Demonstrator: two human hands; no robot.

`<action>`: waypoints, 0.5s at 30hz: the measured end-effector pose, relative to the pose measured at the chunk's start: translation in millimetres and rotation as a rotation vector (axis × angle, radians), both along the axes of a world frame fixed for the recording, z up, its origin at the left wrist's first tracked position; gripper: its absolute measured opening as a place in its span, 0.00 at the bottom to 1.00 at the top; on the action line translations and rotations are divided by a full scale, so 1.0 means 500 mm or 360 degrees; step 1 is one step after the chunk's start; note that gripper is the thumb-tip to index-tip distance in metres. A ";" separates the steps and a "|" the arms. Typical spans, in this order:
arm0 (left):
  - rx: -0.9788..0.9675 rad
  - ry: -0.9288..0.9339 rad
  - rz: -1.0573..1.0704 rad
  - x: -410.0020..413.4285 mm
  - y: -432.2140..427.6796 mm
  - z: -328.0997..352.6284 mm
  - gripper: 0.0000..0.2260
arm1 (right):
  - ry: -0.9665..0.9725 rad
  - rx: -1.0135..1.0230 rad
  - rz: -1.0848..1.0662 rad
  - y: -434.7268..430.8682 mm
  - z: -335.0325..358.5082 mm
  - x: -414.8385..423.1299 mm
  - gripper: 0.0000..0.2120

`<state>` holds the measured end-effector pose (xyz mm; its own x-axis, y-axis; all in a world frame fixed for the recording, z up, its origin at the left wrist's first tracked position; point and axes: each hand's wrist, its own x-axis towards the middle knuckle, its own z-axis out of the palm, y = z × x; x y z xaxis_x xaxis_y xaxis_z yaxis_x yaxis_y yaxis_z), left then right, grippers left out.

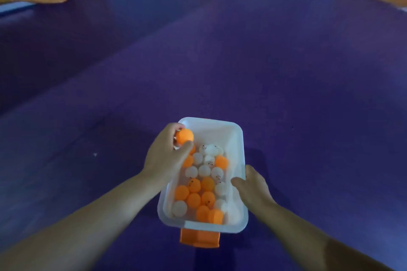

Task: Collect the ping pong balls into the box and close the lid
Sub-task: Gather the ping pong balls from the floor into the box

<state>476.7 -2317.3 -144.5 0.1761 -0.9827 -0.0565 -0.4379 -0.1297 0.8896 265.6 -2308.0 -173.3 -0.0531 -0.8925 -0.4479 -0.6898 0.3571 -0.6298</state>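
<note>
2 bare forearms extend forward, converging. The left hand point(166, 156) pinches an orange ball point(185, 135) between thumb and curled fingers. The right hand point(253, 187) grips the box point(241, 149) by its right rim, thumb hooked over it.

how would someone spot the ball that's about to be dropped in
Find the clear plastic box against the purple surface, holding orange and white balls. At its far left corner the left hand pinches one orange ball. It alone is lifted clear of the pile.

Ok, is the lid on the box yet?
No, the box is open at the top, the balls inside plainly visible, and the left hand holds an orange ball over it.
</note>
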 end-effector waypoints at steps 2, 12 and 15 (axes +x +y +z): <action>0.0057 -0.0372 -0.0225 -0.044 -0.015 -0.009 0.29 | -0.0012 -0.0040 -0.0019 -0.009 0.010 -0.025 0.04; 0.0445 -0.0566 -0.0126 -0.216 -0.118 0.085 0.06 | 0.0086 -0.0111 -0.0251 -0.097 0.150 -0.214 0.04; 0.0369 -0.0469 -0.0151 -0.280 -0.135 0.184 0.07 | 0.0115 -0.0144 -0.0399 -0.083 0.265 -0.271 0.04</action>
<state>336.6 -2384.6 -52.6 0.1271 -0.9626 -0.2394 -0.6899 -0.2592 0.6759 130.1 -2349.8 -40.8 -0.3063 -0.8837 -0.3538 -0.6313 0.4668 -0.6194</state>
